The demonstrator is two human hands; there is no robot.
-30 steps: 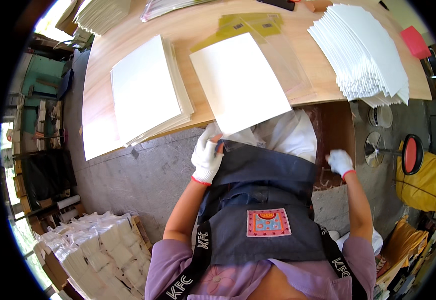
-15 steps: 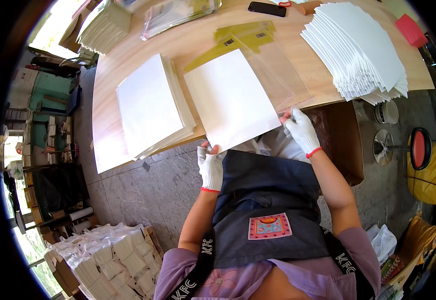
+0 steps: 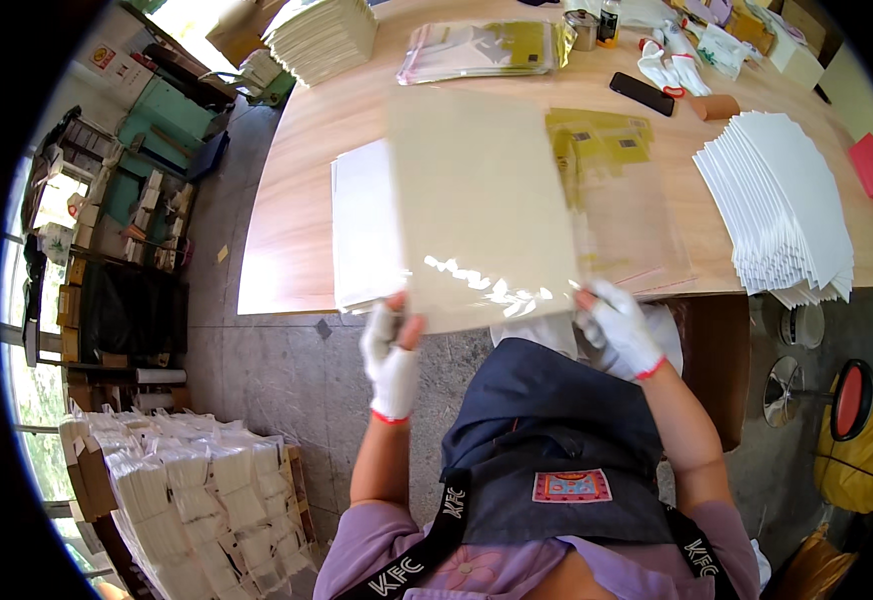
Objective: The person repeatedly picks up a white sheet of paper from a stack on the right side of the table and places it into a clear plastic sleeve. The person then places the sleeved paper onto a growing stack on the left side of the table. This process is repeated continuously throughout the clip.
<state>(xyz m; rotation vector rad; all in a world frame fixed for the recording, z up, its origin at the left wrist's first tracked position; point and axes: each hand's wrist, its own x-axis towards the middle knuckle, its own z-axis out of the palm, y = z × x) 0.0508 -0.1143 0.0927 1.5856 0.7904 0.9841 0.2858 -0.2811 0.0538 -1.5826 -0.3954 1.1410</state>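
Observation:
Both my hands wear white gloves with red cuffs and bare fingertips. Between them I hold up a large cream sheet (image 3: pixel 487 200), slightly blurred, with bright reflections along its lower part like clear plastic film. My left hand (image 3: pixel 393 365) pinches its lower left corner. At the lower right corner, my right hand (image 3: pixel 619 325) grips the edge. Partly hidden behind the sheet, a stack of white sheets (image 3: pixel 362 230) lies on the left. To the right of it are overlapping clear plastic sleeves (image 3: pixel 632 225) with yellow-gold ends.
On the wooden table (image 3: pixel 292 215), a fanned stack of white boards (image 3: pixel 782 205) lies right. Farther back are a paper stack (image 3: pixel 322 40), a pile of plastic sleeves (image 3: pixel 477 52), a phone (image 3: pixel 642 93) and white gloves (image 3: pixel 672 70). Wrapped bundles (image 3: pixel 197 500) stand at lower left.
The sheet, white side up low over the table edge before, is now raised with a cream face showing. Both hands rose with it. The view has shifted, showing more of the table's far side.

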